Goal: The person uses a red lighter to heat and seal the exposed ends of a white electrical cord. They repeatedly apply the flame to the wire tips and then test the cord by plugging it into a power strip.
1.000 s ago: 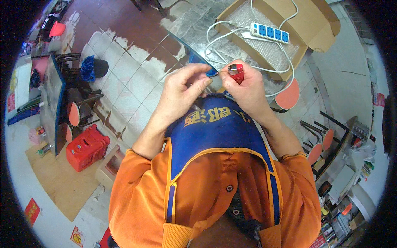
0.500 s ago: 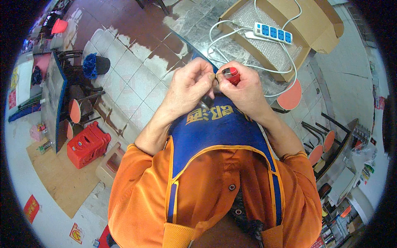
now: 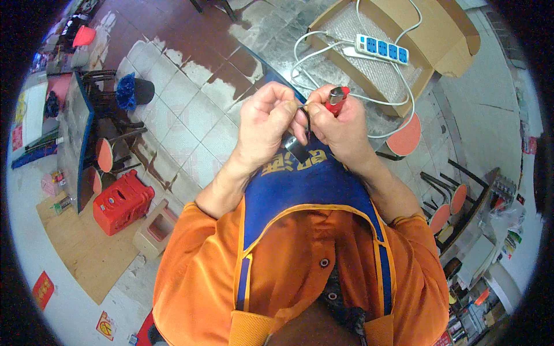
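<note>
My left hand pinches one end of a thin dark cord in front of my chest, with a dark, shiny object hanging below its fingers; I cannot make out what that is. My right hand grips a red lighter with a metal top, its thumb and index finger pinched at the cord close to my left fingertips. Beneath both hands is the blue, orange-trimmed apron over my orange shirt.
A table beyond my hands bears an open cardboard box with bubble wrap and a white power strip. Round red-seated stools stand at right. At left are a tilted board, a red jerrycan and a black bucket.
My hands have drawn together; the dark object and cord have come into clearer view between and below them. The lighter in my right hand has tilted slightly.
</note>
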A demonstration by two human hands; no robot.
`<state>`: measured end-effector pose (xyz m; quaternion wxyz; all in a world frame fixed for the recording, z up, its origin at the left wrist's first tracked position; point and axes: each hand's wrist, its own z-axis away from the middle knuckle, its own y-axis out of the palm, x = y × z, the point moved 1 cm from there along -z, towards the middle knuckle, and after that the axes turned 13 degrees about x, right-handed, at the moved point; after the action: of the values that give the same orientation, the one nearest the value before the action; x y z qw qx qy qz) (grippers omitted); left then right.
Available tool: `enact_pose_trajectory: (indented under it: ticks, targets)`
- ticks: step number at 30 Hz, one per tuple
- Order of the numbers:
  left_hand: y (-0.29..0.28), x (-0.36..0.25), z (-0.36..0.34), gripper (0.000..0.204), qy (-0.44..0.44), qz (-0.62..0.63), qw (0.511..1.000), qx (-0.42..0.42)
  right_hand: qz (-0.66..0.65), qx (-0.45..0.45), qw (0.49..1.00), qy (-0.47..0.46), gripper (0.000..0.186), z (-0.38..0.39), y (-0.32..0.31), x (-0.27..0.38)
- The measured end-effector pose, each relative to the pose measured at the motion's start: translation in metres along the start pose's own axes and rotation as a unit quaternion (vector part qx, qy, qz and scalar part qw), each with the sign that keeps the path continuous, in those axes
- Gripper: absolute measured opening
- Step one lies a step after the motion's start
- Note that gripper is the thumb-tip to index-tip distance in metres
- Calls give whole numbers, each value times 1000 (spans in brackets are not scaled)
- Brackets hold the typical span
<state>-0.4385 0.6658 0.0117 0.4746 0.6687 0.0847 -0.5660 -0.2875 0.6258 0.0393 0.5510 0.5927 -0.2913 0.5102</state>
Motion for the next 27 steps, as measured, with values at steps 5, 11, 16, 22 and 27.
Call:
enact_pose_trajectory:
  ticks: [5,11,16,22,27]
  targets:
    - [3,5,3,8,40,23,999,-7,6,3,1000,-20,15,-1,2,-1]
    - [9,2,4,8,74,19,997,-18,-51,5,998,-45,15,-2,3,-8]
    - [13,2,5,8,105,18,993,-45,-62,-9,997,-43,15,-2,5,-11]
    - [15,3,5,9,130,38,990,-46,-80,-27,995,-48,13,-4,6,-15]
    - [20,2,2,9,143,28,988,-57,-109,-38,992,-47,13,-4,10,-8]
